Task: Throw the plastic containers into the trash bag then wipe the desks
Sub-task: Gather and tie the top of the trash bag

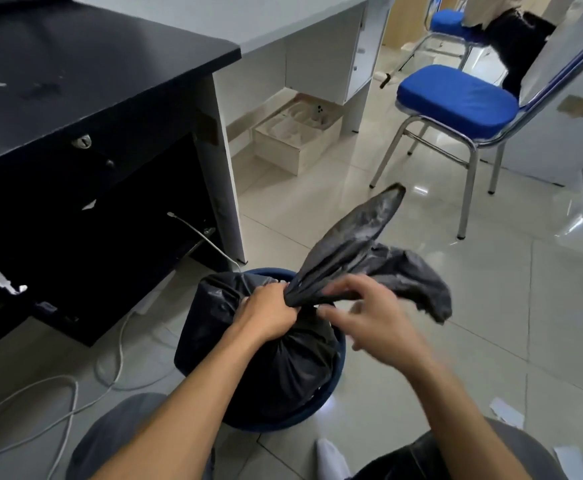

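— Left hand [269,311] is gripping the gathered neck of the trash bag [283,362], fist closed tight round the twisted plastic. Are you seeing that?

— I am. The right hand [362,317] is hovering just right of that neck, fingers spread and half-curled. It is blurring, so I cannot tell whether it is pinching a flap or holding nothing.

— That bag is sitting in the round blue bin [276,427] on the glossy tiled floor [421,271]. It is bulging, its thin black film creasing into fine pleats under the fist. No plastic containers are showing; I am guessing they are inside.

— Two loose tails [362,223] are sticking up to the right, one long and pointed, one crumpled. To tie it well, I am thinking the fist should be sitting low on the neck while the other hand is crossing those tails snugly, without tearing the film.

— A white cable [121,341] is looping on the floor to the left. Farther off, the black desk [75,81] is looking matte and smudged. The pale desk [248,22] beyond it is looking smooth, and a blue padded chair [456,98] is standing far right on chrome legs.
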